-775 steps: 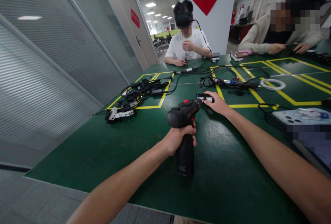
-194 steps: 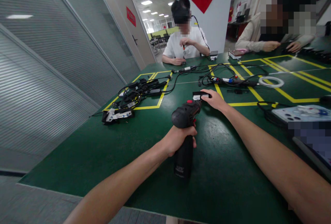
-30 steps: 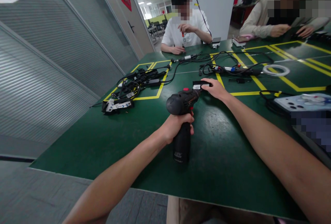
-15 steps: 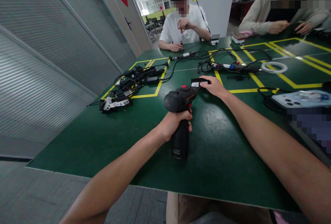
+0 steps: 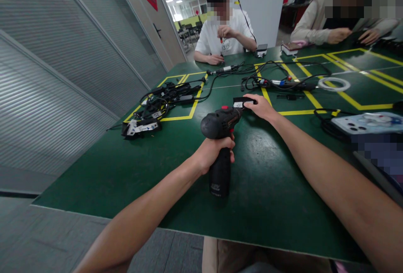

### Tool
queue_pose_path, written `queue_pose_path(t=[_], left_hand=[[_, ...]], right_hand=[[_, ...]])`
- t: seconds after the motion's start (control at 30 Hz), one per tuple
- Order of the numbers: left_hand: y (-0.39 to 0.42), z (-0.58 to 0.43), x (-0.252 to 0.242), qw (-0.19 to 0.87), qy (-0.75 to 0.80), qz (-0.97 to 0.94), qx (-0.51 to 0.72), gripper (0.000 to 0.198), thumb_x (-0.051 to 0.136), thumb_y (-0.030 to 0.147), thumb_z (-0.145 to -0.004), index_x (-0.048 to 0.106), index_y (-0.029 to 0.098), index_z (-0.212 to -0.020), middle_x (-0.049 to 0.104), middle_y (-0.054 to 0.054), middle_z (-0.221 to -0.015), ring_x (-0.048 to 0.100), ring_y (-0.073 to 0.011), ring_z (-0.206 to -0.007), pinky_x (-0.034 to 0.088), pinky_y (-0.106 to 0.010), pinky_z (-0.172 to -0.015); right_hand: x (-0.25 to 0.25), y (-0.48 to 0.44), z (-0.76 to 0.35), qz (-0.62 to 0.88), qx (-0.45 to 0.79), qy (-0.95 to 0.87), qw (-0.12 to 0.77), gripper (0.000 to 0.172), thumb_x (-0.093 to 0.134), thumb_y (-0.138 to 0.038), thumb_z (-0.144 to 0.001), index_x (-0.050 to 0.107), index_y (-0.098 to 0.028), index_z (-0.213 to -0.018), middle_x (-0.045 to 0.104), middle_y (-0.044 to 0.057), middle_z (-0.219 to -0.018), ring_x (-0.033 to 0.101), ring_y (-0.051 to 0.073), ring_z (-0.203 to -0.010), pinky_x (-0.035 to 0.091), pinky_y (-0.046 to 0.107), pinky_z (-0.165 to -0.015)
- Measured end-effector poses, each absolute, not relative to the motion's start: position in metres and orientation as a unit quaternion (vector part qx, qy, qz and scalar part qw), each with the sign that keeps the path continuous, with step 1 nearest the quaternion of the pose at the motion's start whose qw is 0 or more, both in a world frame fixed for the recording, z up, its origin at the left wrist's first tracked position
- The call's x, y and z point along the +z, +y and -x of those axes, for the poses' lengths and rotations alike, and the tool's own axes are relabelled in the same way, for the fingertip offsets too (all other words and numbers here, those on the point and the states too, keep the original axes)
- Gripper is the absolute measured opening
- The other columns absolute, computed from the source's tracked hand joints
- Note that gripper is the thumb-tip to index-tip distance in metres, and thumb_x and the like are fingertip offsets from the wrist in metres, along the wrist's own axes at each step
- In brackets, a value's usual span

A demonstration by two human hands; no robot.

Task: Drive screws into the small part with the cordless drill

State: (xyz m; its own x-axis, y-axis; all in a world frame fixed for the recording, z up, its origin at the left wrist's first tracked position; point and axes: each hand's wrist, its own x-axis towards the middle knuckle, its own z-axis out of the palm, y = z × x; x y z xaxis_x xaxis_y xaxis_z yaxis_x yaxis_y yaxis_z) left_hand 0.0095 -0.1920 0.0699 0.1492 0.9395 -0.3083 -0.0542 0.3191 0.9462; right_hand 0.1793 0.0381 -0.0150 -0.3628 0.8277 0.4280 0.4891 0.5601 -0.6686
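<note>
My left hand is wrapped round the grip of a black cordless drill, whose battery end points down toward me. The drill's nose faces away, to the upper right, close to a small black block with a white label. My right hand is closed on the right end of that block. Whether the drill's tip touches the block I cannot tell, as the drill body and the fingers cover that spot.
Tangled black cables lie at the left, near a black-and-white torn piece. Beyond my right hand are more cables with a tool and a white ring. A phone sits at right. Two people sit across the green table.
My hands, the drill and the labelled block hold nearly the same places. The whole view has shifted very slightly.
</note>
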Motion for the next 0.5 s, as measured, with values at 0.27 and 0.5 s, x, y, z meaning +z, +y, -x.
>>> queue_pose_path(t=[0.27, 0.5], left_hand=[[-0.1928, -0.0092, 0.0700, 0.628, 0.506, -0.432, 0.404, 0.018, 0.057, 0.019, -0.066, 0.053, 0.015, -0.083, 0.052, 0.002, -0.063, 0.056, -0.0111, -0.048, 0.039, -0.023, -0.049], [-0.1927, -0.0099, 0.0704, 0.628, 0.519, -0.423, 0.397, 0.018, 0.057, 0.020, -0.068, 0.053, 0.015, -0.085, 0.051, 0.003, -0.059, 0.055, -0.0107, -0.047, 0.039, -0.022, -0.049]], right_hand=[[-0.0150, 0.0381, -0.1784, 0.422, 0.219, -0.794, 0.380, 0.044, 0.059, -0.037, -0.078, 0.064, -0.023, -0.119, 0.067, 0.005, -0.110, 0.061, 0.024, -0.095, 0.045, 0.036, -0.086], [-0.0150, 0.0383, -0.1782, 0.417, 0.225, -0.793, 0.383, 0.044, 0.059, -0.036, -0.078, 0.064, -0.023, -0.120, 0.066, 0.005, -0.113, 0.060, 0.024, -0.098, 0.044, 0.036, -0.088]])
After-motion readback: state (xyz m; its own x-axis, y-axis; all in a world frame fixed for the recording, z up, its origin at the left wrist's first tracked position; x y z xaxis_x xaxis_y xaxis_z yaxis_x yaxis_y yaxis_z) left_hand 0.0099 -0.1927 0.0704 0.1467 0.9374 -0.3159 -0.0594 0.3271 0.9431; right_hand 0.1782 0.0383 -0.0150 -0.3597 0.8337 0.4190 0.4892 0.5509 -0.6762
